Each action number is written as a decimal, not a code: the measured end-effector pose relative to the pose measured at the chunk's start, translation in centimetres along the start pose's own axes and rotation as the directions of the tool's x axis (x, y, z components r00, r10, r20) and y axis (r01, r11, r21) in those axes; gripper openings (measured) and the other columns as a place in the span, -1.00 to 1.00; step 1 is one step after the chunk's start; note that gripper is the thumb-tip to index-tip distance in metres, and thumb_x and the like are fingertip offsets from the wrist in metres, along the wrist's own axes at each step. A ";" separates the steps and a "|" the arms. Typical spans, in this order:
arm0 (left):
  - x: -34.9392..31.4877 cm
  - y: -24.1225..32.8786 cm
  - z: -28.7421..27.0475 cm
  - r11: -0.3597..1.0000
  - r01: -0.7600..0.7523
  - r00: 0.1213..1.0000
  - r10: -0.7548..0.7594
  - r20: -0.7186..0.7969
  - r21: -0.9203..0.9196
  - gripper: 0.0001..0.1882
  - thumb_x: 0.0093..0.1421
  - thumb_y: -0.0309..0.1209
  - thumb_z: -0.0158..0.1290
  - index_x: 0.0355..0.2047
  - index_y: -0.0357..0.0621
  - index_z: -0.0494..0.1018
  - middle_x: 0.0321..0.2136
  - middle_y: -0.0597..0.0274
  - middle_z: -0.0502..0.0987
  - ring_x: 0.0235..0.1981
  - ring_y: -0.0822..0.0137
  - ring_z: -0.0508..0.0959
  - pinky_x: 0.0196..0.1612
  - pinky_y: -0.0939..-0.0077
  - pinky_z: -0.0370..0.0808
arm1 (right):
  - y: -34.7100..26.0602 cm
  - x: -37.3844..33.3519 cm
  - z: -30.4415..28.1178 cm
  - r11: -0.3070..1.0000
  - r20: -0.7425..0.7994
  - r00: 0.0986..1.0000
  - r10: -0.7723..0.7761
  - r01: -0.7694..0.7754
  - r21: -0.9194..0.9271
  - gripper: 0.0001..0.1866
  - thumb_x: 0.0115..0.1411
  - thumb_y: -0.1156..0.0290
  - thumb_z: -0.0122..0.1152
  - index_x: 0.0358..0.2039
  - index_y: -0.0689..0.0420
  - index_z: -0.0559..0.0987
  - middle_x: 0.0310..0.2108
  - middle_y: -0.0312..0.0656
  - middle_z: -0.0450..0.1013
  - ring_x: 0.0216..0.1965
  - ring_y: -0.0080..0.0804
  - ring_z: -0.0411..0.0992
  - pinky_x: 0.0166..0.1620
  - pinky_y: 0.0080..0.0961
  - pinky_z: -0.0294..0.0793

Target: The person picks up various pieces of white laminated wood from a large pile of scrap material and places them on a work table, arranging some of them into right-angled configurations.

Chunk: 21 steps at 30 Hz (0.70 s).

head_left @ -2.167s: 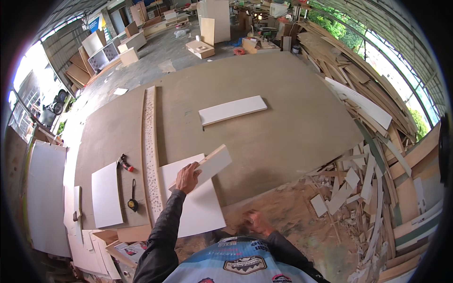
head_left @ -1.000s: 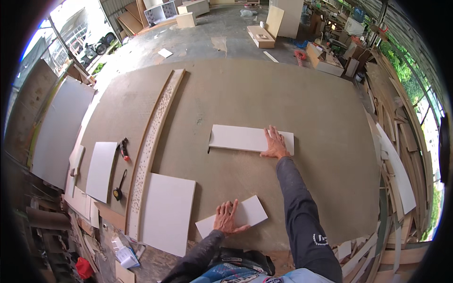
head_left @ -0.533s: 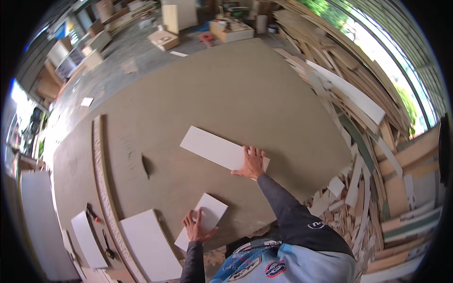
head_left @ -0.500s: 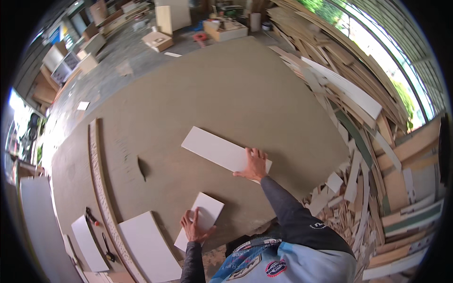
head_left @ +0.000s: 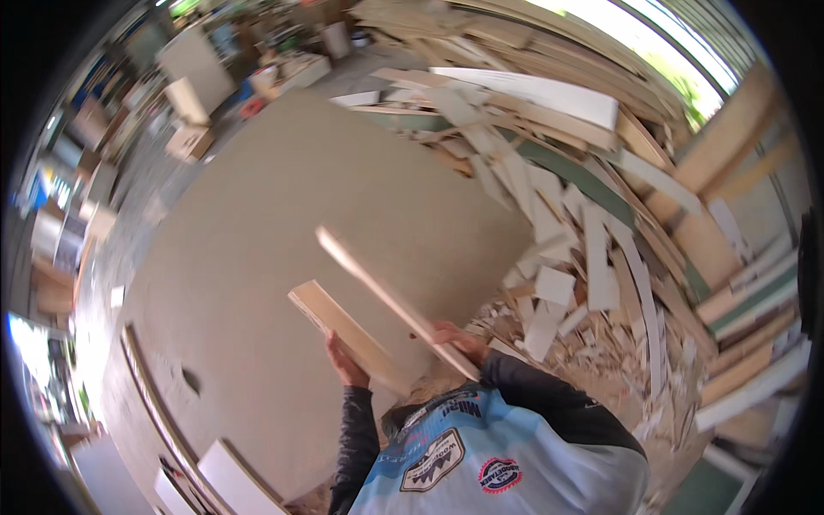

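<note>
Daylight pours through a long opening beneath ribbed roofing, well beyond the right hand, where stacked boards lie in a slanting pile. Wood offcuts lie heaped to that hand's right, beside a broad bench. Past the left hand, a grey floor stretches toward an upright pale panel and a wooden box, with brightness at far left.

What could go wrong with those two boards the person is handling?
The right hand has the right-hand board near its closer end, so the far end might dip or swing into the left-hand board.

The scrap pile spreads loosely beside the tabletop; a stray piece might snag a board or trip someone.
</note>
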<state>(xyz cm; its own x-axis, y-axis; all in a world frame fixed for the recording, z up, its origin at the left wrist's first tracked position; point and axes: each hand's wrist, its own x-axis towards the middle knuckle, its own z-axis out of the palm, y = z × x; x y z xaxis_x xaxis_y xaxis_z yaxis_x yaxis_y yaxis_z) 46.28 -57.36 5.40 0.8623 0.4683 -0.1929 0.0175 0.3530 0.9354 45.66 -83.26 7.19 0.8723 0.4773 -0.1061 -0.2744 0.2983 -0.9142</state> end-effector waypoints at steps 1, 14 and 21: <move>-1.0 -1.3 3.8 0.987 -0.112 0.987 0.096 0.129 0.119 -0.45 0.37 -0.04 -0.17 0.14 -0.24 0.31 0.07 0.18 0.39 0.11 0.29 0.37 0.16 0.36 0.32 | -0.8 -0.1 -0.9 0.995 0.009 0.999 0.031 -0.032 0.090 -0.21 0.07 0.11 0.22 0.30 0.15 0.34 0.05 -0.06 0.42 0.14 -0.27 0.33 0.24 -0.41 0.20; -12.9 -9.1 27.8 0.799 -0.145 0.729 -0.313 0.609 0.584 -0.26 0.35 0.03 -0.08 0.38 -0.13 0.07 0.31 0.03 0.13 0.31 0.13 0.13 0.28 0.19 0.15 | -2.7 -15.8 -18.5 0.984 -0.516 0.841 -0.160 0.179 -0.013 0.17 -0.14 0.12 0.49 0.44 0.09 0.05 0.41 -0.17 0.04 0.32 -0.35 0.13 0.34 -0.34 0.07; -9.1 -11.6 24.2 0.037 -0.648 0.746 -0.172 0.644 0.760 -0.20 0.17 -0.13 0.18 0.34 -0.19 0.17 0.39 -0.26 -0.08 0.43 -0.16 -0.10 0.40 0.10 -0.03 | 1.9 -17.9 -28.7 0.961 -0.889 0.450 0.088 -0.273 -0.043 0.14 -0.18 0.06 0.49 0.37 0.23 0.16 0.30 0.13 0.21 0.30 -0.15 0.21 0.33 -0.35 0.13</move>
<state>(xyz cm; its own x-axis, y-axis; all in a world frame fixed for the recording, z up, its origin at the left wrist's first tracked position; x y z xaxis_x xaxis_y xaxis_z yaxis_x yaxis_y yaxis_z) 50.46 -85.35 3.47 0.9658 -0.2332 -0.1138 -0.1735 -0.9066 0.3847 41.13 -114.91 -3.87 0.7279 -0.4936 -0.4760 -0.4843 0.1215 -0.8664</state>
